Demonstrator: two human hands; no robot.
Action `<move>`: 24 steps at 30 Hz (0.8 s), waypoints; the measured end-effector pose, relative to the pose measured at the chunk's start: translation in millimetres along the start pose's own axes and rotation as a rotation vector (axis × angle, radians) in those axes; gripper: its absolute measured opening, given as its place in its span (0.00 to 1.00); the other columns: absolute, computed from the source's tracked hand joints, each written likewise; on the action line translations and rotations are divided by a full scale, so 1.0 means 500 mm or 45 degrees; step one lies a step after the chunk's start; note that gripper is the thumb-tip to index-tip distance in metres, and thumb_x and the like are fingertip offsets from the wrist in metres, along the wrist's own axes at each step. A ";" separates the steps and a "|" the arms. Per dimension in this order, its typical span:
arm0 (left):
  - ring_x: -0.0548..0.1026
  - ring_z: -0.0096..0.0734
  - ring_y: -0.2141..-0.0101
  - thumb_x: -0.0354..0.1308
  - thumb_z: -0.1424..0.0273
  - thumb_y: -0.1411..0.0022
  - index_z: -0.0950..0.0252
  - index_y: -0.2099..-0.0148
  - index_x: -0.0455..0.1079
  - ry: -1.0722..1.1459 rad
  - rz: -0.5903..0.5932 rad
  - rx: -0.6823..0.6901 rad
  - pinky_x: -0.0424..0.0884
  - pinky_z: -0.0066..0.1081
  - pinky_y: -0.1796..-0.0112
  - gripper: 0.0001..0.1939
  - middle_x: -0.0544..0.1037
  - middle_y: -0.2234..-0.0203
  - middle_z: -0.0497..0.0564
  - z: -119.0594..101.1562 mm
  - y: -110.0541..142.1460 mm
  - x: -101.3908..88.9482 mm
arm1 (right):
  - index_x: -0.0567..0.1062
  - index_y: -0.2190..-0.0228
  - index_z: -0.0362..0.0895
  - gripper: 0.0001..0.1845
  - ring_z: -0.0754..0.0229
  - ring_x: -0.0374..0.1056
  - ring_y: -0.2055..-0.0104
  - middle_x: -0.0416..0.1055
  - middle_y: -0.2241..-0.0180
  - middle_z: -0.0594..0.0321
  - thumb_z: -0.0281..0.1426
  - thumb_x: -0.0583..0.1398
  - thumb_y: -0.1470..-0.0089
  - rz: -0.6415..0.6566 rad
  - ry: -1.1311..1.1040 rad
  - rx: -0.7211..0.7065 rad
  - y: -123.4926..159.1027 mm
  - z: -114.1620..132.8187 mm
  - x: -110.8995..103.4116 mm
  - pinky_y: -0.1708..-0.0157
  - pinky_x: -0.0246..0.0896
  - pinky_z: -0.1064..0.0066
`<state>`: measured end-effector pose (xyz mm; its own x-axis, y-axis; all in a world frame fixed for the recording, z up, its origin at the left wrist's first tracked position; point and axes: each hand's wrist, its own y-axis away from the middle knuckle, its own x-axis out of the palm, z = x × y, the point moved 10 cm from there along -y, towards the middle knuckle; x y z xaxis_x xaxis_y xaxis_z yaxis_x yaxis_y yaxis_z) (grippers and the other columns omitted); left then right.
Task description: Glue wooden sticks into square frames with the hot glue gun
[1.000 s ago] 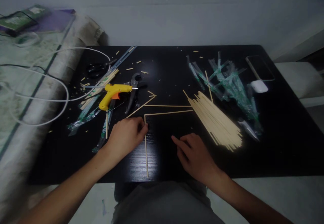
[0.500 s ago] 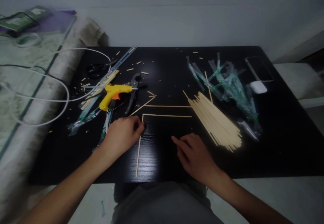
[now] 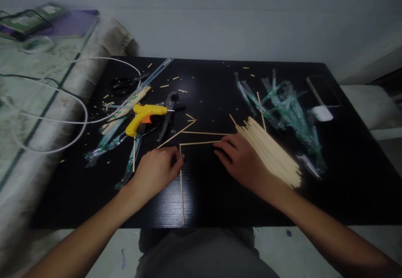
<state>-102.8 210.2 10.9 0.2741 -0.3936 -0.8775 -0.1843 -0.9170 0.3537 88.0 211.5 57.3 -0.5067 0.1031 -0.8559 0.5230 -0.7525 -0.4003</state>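
Two thin wooden sticks meet at a corner on the dark table. One, an upright stick (image 3: 182,194), runs down toward the near edge. The other, a crosswise stick (image 3: 199,143), reaches right from the corner. My left hand (image 3: 160,165) is closed, thumb and forefinger on the upright stick just below the corner. At the crosswise stick's right part, my right hand (image 3: 240,158) has its fingertips on it, hiding that end. Another stick (image 3: 205,133) lies just beyond, and a slanted stick (image 3: 176,134) passes behind my left hand.
A yellow glue gun (image 3: 146,117), pliers (image 3: 168,110) and scissors (image 3: 125,84) lie at left beside a white cable (image 3: 84,114). A stick bundle (image 3: 273,154) lies right, near plastic wrappers (image 3: 290,100), a phone (image 3: 323,90) and a white case (image 3: 322,113).
My right hand has moved up from the bare tabletop to the crosswise stick. The joined sticks swung one way and then back, with my left hand staying at the corner.
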 end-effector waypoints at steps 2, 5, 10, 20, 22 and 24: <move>0.78 0.40 0.68 0.49 0.59 0.26 0.60 0.65 0.71 -0.009 -0.009 -0.003 0.59 0.36 0.68 0.17 0.81 0.69 0.51 -0.001 -0.001 0.000 | 0.80 0.57 0.39 0.07 0.49 0.70 0.58 0.76 0.60 0.51 0.25 0.61 0.33 0.079 0.063 -0.030 -0.024 0.005 0.021 0.56 0.70 0.56; 0.79 0.39 0.68 0.50 0.59 0.26 0.60 0.65 0.71 -0.005 -0.042 0.008 0.59 0.35 0.68 0.17 0.81 0.69 0.51 -0.002 -0.004 -0.003 | 0.81 0.59 0.40 0.10 0.49 0.68 0.58 0.75 0.60 0.50 0.25 0.58 0.32 0.198 0.117 -0.039 -0.048 0.009 0.050 0.57 0.68 0.56; 0.79 0.39 0.68 0.50 0.59 0.26 0.60 0.65 0.70 0.015 -0.084 0.029 0.59 0.35 0.69 0.17 0.82 0.69 0.51 0.000 -0.010 -0.005 | 0.80 0.63 0.41 0.14 0.49 0.65 0.58 0.74 0.62 0.50 0.25 0.54 0.29 0.274 0.188 -0.027 -0.068 0.004 0.072 0.57 0.63 0.57; 0.78 0.39 0.67 0.51 0.58 0.25 0.60 0.65 0.70 0.039 -0.199 0.032 0.58 0.34 0.68 0.17 0.81 0.68 0.51 0.015 -0.019 -0.018 | 0.79 0.65 0.40 0.14 0.49 0.65 0.58 0.74 0.64 0.50 0.26 0.55 0.30 0.263 0.216 -0.045 -0.086 0.000 0.084 0.57 0.62 0.58; 0.77 0.38 0.69 0.51 0.57 0.25 0.60 0.66 0.69 0.077 -0.197 0.021 0.58 0.34 0.69 0.18 0.80 0.70 0.50 0.018 -0.012 -0.021 | 0.79 0.65 0.40 0.12 0.49 0.66 0.58 0.74 0.64 0.50 0.26 0.56 0.31 0.237 0.177 -0.039 -0.088 -0.004 0.080 0.56 0.63 0.58; 0.74 0.35 0.72 0.52 0.57 0.26 0.60 0.67 0.68 0.123 -0.177 0.012 0.57 0.33 0.69 0.18 0.78 0.73 0.49 0.022 -0.002 -0.022 | 0.79 0.65 0.41 0.11 0.49 0.67 0.59 0.75 0.64 0.52 0.28 0.58 0.31 0.202 0.107 -0.024 -0.093 -0.013 0.072 0.55 0.64 0.58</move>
<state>-115.8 216.0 16.8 0.3871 -0.2678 -0.8823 -0.1473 -0.9626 0.2275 49.7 254.6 42.8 -0.3577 0.0388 -0.9330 0.6053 -0.7512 -0.2633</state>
